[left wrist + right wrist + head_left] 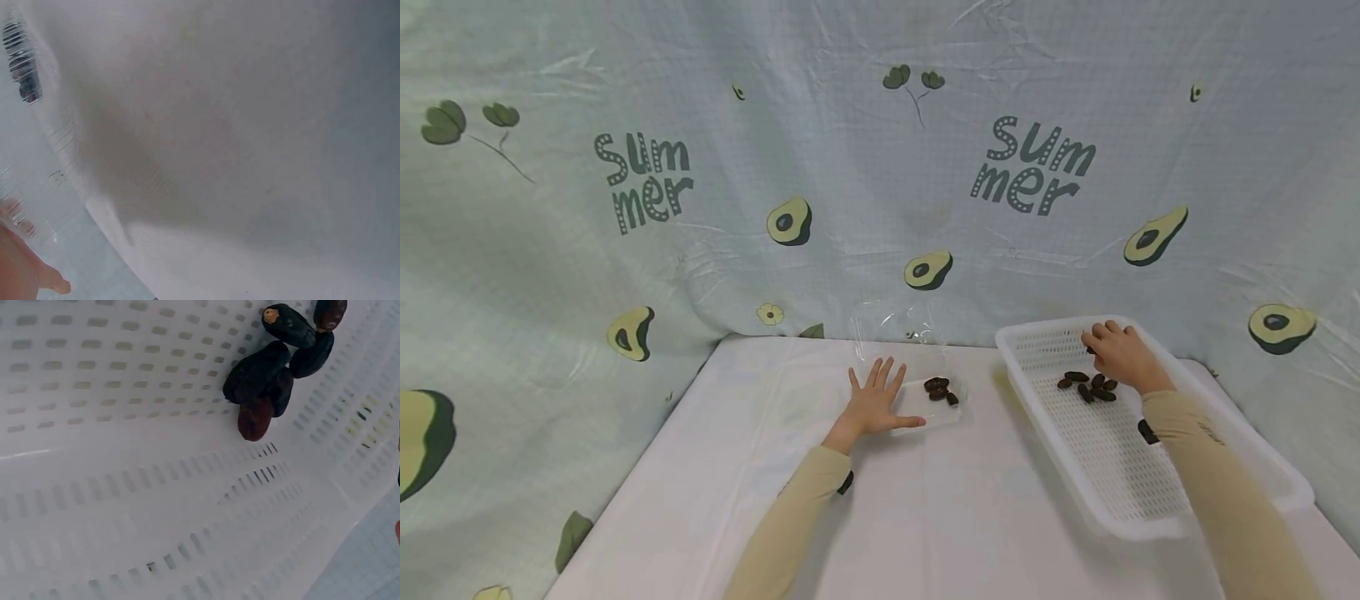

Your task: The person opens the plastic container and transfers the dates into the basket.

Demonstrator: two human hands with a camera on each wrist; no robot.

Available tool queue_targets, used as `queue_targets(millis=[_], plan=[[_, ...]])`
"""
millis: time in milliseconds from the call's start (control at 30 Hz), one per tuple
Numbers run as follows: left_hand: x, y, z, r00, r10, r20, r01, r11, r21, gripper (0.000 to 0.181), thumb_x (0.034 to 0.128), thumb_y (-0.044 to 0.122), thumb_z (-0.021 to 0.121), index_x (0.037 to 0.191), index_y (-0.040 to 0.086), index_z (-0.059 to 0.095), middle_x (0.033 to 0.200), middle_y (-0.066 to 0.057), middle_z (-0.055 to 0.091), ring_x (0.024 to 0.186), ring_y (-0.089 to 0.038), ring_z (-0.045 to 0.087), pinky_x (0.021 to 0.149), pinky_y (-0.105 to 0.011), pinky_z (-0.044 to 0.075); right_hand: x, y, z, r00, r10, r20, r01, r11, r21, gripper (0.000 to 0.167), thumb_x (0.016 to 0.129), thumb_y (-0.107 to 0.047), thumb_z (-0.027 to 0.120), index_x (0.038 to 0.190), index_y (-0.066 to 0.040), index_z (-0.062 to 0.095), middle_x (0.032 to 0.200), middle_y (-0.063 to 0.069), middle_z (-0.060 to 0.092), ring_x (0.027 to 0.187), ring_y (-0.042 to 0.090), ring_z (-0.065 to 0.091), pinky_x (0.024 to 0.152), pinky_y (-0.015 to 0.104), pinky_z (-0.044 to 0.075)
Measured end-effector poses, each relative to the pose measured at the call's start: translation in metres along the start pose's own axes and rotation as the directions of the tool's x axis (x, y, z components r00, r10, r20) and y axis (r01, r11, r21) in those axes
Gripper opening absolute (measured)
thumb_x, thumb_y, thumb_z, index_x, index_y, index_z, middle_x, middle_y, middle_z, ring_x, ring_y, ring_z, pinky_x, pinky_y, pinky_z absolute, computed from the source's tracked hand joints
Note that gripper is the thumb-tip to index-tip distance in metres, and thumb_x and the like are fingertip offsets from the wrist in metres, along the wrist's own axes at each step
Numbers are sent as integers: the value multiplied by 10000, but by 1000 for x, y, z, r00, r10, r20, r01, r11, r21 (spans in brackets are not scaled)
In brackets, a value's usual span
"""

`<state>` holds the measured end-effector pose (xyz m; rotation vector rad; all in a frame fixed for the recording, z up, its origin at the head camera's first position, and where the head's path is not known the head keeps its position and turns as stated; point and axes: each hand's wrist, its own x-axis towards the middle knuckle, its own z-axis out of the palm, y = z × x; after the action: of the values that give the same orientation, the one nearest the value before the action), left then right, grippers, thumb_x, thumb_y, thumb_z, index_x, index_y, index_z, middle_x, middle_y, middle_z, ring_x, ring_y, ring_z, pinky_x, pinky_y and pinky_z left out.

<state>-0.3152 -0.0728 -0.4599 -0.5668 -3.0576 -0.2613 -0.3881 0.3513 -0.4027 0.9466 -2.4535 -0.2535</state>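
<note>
In the head view, several dark brown dates point(937, 392) lie in a clear plastic container point(957, 414), its transparent lid raised behind. The left hand point(874, 407), fingers spread, is at the container's left side; whether it presses on it cannot be told. The left wrist view catches part of that hand point(19, 269) at the lower left. Over the far end of a white perforated basket point(1060, 446), the right hand point(1123, 358) pinches a dark date point(1091, 350) with curled fingers. More dates point(1102, 394) lie below it in the basket, also a cluster point(255, 375) in the right wrist view.
A white cloth covers the table point(760, 417). Behind it hangs a pale curtain point(850, 167) printed with avocados and lettering. The basket's long left wall point(1051, 433) stands between the two hands.
</note>
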Motion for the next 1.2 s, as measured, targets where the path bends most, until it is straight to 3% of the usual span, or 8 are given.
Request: queue_targets(millis=[33, 67, 167, 400, 867, 1200], plan=[[-1, 0, 0, 1000, 2, -4, -2, 1000, -11, 999, 710, 717, 492, 1437, 139, 124, 1503, -127, 74, 1385, -323, 47, 977, -695, 23, -1, 0, 3, 1000, 7, 12, -7, 1000, -3, 302, 683, 2, 672, 937, -40, 513, 831, 112, 486, 761, 296, 457, 560, 418, 351], [4, -6, 9, 999, 20, -37, -20, 1000, -14, 1020, 696, 777, 420, 1442, 166, 87, 1508, -113, 42, 1388, -311, 6, 965, -704, -21, -2, 0, 5, 1000, 14, 24, -14, 1000, -9, 311, 684, -2, 678, 947, -37, 515, 838, 115, 488, 771, 297, 459, 567, 422, 356], [3, -6, 10, 999, 22, -42, -23, 999, -31, 1033, 683, 801, 394, 1442, 176, 77, 1510, -102, 33, 1390, -301, -8, 969, -697, -42, -5, 0, 9, 998, 35, 52, -34, 999, -33, 312, 688, -12, 691, 947, -36, 519, 839, 118, 496, 781, 297, 462, 578, 429, 370], [-1, 0, 2, 1000, -6, -4, 6, 1000, 15, 978, 721, 687, 514, 1438, 147, 124, 1504, -118, 78, 1383, -321, 61, 982, -690, 42, -10, -1, 12, 996, 51, 72, -48, 998, -49, 286, 696, -10, 692, 916, -38, 513, 829, 114, 490, 776, 289, 453, 569, 424, 368], [-1, -2, 3, 1000, -3, -7, 4, 999, 37, 991, 713, 708, 499, 1440, 164, 104, 1506, -105, 77, 1387, -309, 52, 985, -687, 44, -11, -6, 14, 998, 18, -63, -18, 1000, -8, 266, 658, 42, 683, 865, -47, 541, 791, 107, 501, 737, 278, 454, 537, 380, 338], [-2, -3, 3, 1000, -4, 3, 4, 1000, 17, 983, 715, 700, 505, 1439, 159, 120, 1507, -101, 74, 1391, -295, 23, 984, -688, 27, 5, -28, -9, 986, 23, -164, 3, 988, 156, 265, 659, 40, 692, 873, -66, 579, 831, 100, 543, 745, 257, 481, 556, 381, 381]])
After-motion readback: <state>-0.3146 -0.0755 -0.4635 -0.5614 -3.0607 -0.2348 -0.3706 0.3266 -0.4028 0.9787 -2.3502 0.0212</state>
